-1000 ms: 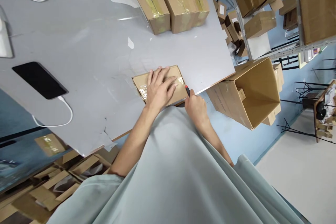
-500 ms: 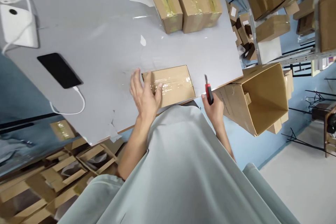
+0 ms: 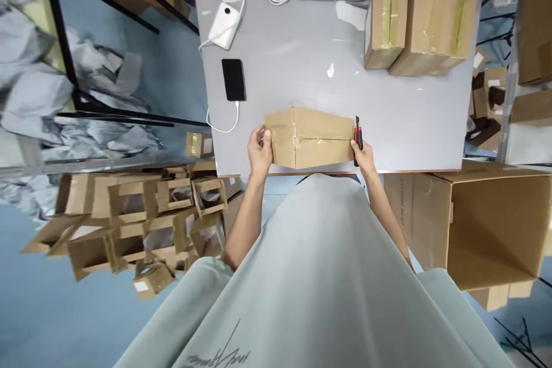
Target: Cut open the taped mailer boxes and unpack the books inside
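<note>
A small brown cardboard box [image 3: 321,132] lies lengthwise at the front edge of the grey table, with a seam line running along its facing side. My left hand [image 3: 260,152] grips its left end, thumb on the near side and fingers curled behind. At the opposite end, my right hand [image 3: 364,155] holds a red and black utility knife [image 3: 357,141] pointing away from me. The knife sits right against the box's right end, and the thumb of that hand is by the box corner.
Taped boxes [image 3: 388,23] stand at the table's back right. A phone [image 3: 233,79] on a white cable and a white power bank [image 3: 224,25] lie to the left. A large open carton [image 3: 425,218] stands right of me; several open boxes [image 3: 129,213] are stacked on the left.
My left hand has gone from lying over the box to gripping its end, and the box has been turned. My right hand has brought the knife to the box. The view has swung left.
</note>
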Action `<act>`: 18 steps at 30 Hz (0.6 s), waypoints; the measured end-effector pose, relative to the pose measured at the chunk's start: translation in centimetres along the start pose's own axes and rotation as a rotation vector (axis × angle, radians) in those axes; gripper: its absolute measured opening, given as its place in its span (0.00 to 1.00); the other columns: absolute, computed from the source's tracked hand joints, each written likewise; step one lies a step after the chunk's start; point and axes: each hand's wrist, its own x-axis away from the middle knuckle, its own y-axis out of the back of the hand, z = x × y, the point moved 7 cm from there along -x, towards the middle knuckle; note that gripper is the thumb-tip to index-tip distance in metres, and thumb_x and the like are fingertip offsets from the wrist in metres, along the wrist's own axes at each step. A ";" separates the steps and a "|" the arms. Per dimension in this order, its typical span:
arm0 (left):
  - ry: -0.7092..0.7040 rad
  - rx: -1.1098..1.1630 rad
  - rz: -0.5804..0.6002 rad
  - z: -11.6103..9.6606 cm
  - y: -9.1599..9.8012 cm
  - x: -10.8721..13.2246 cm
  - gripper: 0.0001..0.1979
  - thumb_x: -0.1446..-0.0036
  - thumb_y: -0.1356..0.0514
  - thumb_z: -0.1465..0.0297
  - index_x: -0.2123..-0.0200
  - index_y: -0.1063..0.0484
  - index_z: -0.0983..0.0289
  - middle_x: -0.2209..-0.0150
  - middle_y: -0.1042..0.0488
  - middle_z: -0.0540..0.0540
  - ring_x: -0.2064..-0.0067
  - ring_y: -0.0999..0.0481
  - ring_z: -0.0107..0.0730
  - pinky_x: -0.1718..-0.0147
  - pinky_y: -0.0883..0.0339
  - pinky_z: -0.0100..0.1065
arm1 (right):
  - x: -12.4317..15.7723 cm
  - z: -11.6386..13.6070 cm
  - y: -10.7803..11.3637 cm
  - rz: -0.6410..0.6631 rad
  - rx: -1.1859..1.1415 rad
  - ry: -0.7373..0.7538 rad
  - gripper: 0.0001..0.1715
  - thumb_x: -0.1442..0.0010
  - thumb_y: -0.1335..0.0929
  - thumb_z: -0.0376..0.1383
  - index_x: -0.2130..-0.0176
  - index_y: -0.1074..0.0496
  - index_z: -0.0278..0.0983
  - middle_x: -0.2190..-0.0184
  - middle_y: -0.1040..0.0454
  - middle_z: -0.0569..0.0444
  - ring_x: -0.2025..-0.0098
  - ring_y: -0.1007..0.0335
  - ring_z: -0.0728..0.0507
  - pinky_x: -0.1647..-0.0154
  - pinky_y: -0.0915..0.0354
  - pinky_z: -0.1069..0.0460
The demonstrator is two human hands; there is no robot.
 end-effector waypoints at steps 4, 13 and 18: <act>-0.009 0.046 -0.005 2.0 -3.0 0.5 0.41 0.26 0.50 0.34 0.35 0.25 0.62 0.33 0.21 0.71 0.31 0.19 0.45 0.29 0.28 0.48 | 0.7 1.7 2.4 -0.028 0.025 0.074 0.25 0.34 0.36 0.57 0.61 0.29 0.39 0.65 0.25 0.53 0.60 0.32 0.42 0.54 0.31 0.50; 0.215 0.175 0.408 2.0 -18.8 3.1 0.29 0.24 0.44 0.49 0.36 0.22 0.64 0.34 0.18 0.69 0.30 0.22 0.57 0.27 0.32 0.54 | -0.4 3.5 12.5 -0.170 0.460 0.076 0.26 0.28 0.36 0.54 0.51 0.22 0.36 0.61 0.18 0.46 0.59 0.27 0.37 0.52 0.30 0.44; 0.129 0.203 0.467 2.1 -17.3 2.5 0.27 0.27 0.40 0.56 0.35 0.20 0.65 0.33 0.19 0.68 0.32 0.19 0.56 0.28 0.30 0.55 | 1.3 4.5 12.9 -0.165 0.616 0.146 0.27 0.27 0.38 0.45 0.40 0.22 0.34 0.47 0.18 0.36 0.47 0.22 0.32 0.43 0.28 0.41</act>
